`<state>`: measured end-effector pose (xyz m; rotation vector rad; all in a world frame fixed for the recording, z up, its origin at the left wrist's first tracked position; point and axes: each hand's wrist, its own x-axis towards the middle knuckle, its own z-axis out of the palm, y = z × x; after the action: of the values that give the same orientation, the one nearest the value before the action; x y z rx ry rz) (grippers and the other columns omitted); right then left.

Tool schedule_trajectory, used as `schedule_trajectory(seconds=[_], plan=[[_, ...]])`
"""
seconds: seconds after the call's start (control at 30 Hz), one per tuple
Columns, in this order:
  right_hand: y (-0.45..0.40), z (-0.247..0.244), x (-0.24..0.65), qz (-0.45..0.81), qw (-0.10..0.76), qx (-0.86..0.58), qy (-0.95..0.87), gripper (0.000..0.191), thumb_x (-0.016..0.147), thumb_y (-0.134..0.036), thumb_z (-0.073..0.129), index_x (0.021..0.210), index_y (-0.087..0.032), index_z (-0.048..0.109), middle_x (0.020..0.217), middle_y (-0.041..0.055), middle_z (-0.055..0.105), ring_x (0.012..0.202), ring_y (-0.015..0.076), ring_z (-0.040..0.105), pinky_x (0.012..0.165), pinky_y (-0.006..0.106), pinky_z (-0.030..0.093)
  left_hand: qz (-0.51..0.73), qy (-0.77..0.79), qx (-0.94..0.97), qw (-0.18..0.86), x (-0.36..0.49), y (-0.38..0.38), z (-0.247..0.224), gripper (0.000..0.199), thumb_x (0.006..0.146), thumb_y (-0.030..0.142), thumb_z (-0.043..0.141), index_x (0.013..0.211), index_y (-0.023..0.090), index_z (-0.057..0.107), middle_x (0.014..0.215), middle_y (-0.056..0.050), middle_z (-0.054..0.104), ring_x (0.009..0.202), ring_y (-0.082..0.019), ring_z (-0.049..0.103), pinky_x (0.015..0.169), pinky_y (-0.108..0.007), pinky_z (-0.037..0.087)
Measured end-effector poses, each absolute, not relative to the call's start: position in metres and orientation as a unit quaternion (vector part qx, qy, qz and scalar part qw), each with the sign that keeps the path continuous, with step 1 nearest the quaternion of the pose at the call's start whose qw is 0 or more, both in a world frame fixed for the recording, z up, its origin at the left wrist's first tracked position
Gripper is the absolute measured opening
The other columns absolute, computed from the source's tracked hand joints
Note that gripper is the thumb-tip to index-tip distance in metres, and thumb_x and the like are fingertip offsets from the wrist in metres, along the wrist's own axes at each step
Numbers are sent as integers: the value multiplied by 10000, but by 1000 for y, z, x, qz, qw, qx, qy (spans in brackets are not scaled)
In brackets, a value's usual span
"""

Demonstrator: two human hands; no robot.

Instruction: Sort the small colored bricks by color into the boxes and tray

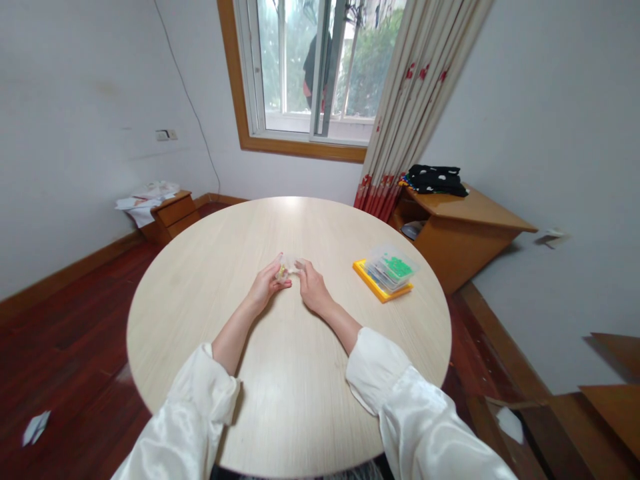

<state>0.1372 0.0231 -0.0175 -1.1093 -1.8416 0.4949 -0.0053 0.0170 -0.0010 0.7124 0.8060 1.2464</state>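
Observation:
Over the middle of the round table (280, 413), my left hand (264, 288) is closed on a small clear plastic container (285, 267) with a few yellow bits inside. Whether its walls are stiff or soft, I cannot tell. My right hand (314, 287) grips the right side of the same clear container, its thumb and fingers closed near the edge. The fingers of both hands partly hide the container.
On the table's right side, several stacked clear boxes (387, 275), the top one with green pieces, rest on a yellow-orange tray (367, 280). A wooden cabinet (465, 227) with dark folded cloth (437, 180) stands beyond. A small drawer unit (175, 215) is at left.

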Motion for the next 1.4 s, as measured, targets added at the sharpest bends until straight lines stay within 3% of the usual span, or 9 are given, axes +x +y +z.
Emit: schedule_trajectory(seconds=[0.23,0.37,0.47,0.6,0.83,0.93,1.07,1.3,1.4], plan=[[35,-22,146,201,446,-509,-708,303,855,-124,305,1087,-126,502,976,113,640,895,191,598,828,349,458,560,371,374,639,-3,15,-4,474,716,192,672,1184,210,593,1007,-26,664,763,-98,611,750,-230,499],[38,-23,149,211,440,-530,-693,284,864,-137,328,1064,-154,530,955,90,653,874,182,604,812,332,457,553,382,405,620,-3,15,-6,500,678,210,707,1168,203,606,1104,-31,657,960,-167,601,877,-285,451],[38,-23,150,218,433,-547,-683,289,878,-153,335,1069,-167,551,964,83,662,885,180,611,821,327,456,558,380,408,614,-2,15,-5,492,660,194,720,1142,191,624,1197,-54,623,1165,-233,511,982,-332,382],[40,-25,149,219,438,-555,-673,307,884,-162,340,1091,-181,566,987,79,670,907,183,618,842,336,456,574,385,425,584,-1,12,1,410,651,123,713,1053,186,669,1260,-54,582,1307,-233,369,1075,-331,270],[41,-26,150,213,461,-552,-661,332,884,-187,346,1131,-187,567,1067,89,661,970,191,609,890,356,451,584,386,431,569,0,6,10,367,642,62,697,993,170,693,1257,-81,581,1333,-230,326,1101,-336,247],[41,-25,151,217,471,-557,-649,353,883,-188,331,1150,-175,561,1116,97,643,1029,191,593,926,368,437,561,393,500,530,-2,3,10,366,643,93,706,986,218,694,1304,-58,544,1366,-217,256,1115,-385,215],[43,-26,154,231,484,-553,-638,381,871,-173,319,1170,-170,556,1132,92,640,1073,178,578,954,366,427,560,382,509,531,-1,-4,14,334,606,39,709,906,184,713,1373,-106,460,1384,-261,193,1116,-419,193],[44,-27,154,236,506,-540,-630,391,907,-273,319,1209,-164,542,1201,99,612,1135,182,552,996,381,407,580,379,474,542,2,-3,12,304,629,37,687,899,177,708,1376,-101,459,1379,-243,217,1110,-353,234],[41,-25,150,241,500,-533,-638,422,921,-335,318,1253,-160,512,1234,107,591,1194,188,514,1022,388,385,614,380,422,548,0,5,9,372,655,94,695,1005,218,677,1280,-46,559,1327,-207,339,1064,-296,322]])
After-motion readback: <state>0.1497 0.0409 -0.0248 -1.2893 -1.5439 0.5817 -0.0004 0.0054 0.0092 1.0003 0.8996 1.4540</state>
